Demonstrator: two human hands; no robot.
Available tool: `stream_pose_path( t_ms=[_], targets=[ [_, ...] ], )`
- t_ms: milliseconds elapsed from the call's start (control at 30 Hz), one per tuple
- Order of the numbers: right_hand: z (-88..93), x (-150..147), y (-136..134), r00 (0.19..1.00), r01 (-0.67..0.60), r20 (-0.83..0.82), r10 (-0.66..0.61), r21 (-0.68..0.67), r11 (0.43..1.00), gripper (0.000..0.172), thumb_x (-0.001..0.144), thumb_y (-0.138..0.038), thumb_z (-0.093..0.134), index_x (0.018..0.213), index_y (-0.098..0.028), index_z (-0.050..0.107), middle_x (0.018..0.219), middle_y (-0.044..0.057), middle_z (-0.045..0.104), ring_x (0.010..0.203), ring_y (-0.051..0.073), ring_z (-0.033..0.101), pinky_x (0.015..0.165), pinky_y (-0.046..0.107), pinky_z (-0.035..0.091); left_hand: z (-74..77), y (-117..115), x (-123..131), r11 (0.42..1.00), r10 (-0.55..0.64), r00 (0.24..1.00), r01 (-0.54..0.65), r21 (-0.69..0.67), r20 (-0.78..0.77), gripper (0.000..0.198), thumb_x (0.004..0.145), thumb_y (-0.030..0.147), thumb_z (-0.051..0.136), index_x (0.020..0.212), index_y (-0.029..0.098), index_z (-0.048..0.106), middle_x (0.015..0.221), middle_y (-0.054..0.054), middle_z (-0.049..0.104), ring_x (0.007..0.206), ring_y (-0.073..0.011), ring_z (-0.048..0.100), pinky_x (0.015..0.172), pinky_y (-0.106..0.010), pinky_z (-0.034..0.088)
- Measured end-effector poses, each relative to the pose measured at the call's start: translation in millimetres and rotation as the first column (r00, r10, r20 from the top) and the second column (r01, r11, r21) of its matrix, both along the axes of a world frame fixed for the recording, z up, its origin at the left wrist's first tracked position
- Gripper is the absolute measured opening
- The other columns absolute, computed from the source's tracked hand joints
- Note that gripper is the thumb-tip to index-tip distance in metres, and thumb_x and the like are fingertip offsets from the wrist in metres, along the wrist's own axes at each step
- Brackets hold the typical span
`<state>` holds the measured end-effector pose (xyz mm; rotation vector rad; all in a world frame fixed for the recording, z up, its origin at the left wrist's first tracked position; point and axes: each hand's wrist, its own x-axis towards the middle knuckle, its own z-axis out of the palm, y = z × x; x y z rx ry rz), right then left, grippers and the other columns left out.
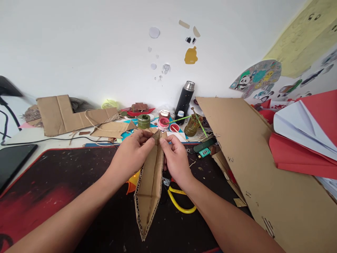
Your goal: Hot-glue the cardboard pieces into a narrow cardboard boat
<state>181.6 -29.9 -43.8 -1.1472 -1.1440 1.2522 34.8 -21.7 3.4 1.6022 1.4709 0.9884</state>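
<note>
A long, boat-shaped cardboard hull (150, 186), open on top and pointed at the near end, is held over the dark desk mat (105, 211). My left hand (134, 151) pinches its far left edge between thumb and fingers. On the far right edge, my right hand (176, 154) grips with the thumb on top and fingers beneath. Both thumbs come close together at the far tip. Below the hull lie yellow-handled scissors (184, 209) and an orange-yellow object (133, 181), both partly hidden.
Paint jars, including a green jar (144, 121) and a pink jar (163, 123), stand along the back with a black thermos (185, 98). A large cardboard sheet (263, 168) leans at the right, red paper (297, 154) on it. Cut cardboard (58, 116) and a black tablet (15, 165) are left.
</note>
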Motion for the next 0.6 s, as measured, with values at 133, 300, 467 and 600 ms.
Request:
stream_pose_path(
  t_ms=[133,300,467,600],
  targets=[
    [-0.2,-0.4,0.0,1.000,0.004,-0.008,-0.004,-0.012,1.000,0.038,0.092,-0.062,0.069,0.090,-0.027,0.053,0.051,-0.010,0.046,0.036,0.012,0.040,0.032,0.024,0.035,-1.4,0.3,-0.1,1.000,-0.008,1.000,0.008,-0.005,0.004,0.036,0.085,0.050,0.059,0.103,0.020,0.070,0.104,-0.010,0.083,0.102,-0.0338,0.075,0.092,-0.043,0.058],
    [-0.4,-0.6,-0.2,1.000,0.003,-0.021,-0.003,-0.011,1.000,0.041,0.091,-0.065,0.070,0.090,-0.027,0.053,0.051,-0.010,0.046,0.036,0.012,0.041,0.032,0.024,0.035,-2.1,-0.1,0.2,1.000,-0.007,1.000,0.008,-0.011,0.017,0.037,0.084,0.050,0.059,0.103,0.019,0.069,0.103,-0.010,0.082,0.100,-0.0336,0.075,0.092,-0.043,0.057],
    [-0.8,-0.7,0.3,1.000,0.004,-0.010,-0.004,-0.009,1.000,0.038,0.093,-0.061,0.069,0.090,-0.027,0.053,0.051,-0.010,0.046,0.036,0.012,0.041,0.032,0.025,0.035,0.2,0.2,1.0,1.000,-0.011,1.000,0.011,-0.009,0.018,0.038,0.084,0.051,0.059,0.101,0.020,0.069,0.096,-0.009,0.081,0.098,-0.0334,0.075,0.089,-0.042,0.058],
    [-0.9,-0.5,0.5,1.000,0.002,-0.013,-0.002,-0.005,1.000,0.037,0.093,-0.061,0.068,0.090,-0.027,0.053,0.051,-0.010,0.046,0.036,0.012,0.041,0.032,0.025,0.035,0.5,0.2,1.5,1.000,-0.012,1.000,0.012,-0.009,0.022,0.038,0.084,0.052,0.059,0.102,0.019,0.069,0.096,-0.009,0.081,0.098,-0.0332,0.075,0.089,-0.042,0.058]
  ],
)
